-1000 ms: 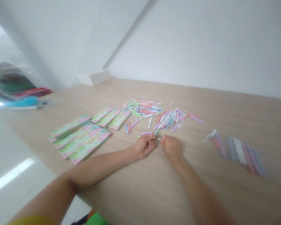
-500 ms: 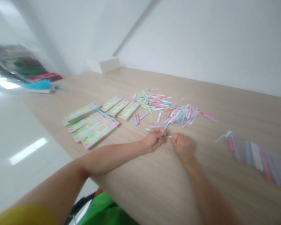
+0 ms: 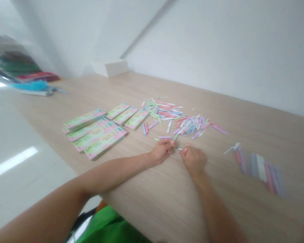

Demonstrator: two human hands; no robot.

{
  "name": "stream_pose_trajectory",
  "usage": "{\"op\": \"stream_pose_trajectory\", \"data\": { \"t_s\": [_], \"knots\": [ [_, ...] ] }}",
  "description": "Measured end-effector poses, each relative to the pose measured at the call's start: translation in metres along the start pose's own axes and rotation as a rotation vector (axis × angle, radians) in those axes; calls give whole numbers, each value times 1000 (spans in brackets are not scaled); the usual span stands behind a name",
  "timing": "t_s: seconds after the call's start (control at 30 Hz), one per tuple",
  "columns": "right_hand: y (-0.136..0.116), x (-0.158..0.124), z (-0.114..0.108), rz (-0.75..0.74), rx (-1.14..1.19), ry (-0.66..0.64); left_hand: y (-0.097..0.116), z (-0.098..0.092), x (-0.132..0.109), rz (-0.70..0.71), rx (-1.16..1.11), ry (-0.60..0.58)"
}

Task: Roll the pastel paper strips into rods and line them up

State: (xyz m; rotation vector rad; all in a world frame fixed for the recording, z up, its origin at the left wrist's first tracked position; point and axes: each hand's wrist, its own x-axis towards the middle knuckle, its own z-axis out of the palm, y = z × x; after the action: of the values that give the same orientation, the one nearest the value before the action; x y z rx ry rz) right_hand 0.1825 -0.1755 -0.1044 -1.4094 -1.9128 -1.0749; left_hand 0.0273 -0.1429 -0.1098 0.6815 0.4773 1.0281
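Observation:
My left hand and my right hand meet at the table's middle, fingertips close together. Between them, a thin white paper strip runs from my left fingers to my right fingertips. Just beyond my left hand lie a lilac strip and a green one. A loose heap of pastel paper strips spreads further back. Several green-and-pink booklets marked with a 5 lie to the left of my left arm.
The light wood table carries a blurred row of pastel strips on the right, with a small white piece beside it. A white box stands against the far wall. A green cloth shows below the table's near edge.
The whole view has tilted and shifted as my head moved. My hands stay close together around the white strip, and the strips and booklets on the table lie as before.

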Motion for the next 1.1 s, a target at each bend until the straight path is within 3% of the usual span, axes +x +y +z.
{"op": "stream_pose_trajectory", "data": {
  "t_s": [0.4,0.9,1.1],
  "knots": [
    [-5,1,-5,1,-84,9,0,0,-1,19,7,-12],
    [-5,-1,-4,50,-28,-1,2,-5,-2,7,32,-50],
    [-10,1,-8,45,-88,-86,3,0,-2,22,25,25]
  ]
}}
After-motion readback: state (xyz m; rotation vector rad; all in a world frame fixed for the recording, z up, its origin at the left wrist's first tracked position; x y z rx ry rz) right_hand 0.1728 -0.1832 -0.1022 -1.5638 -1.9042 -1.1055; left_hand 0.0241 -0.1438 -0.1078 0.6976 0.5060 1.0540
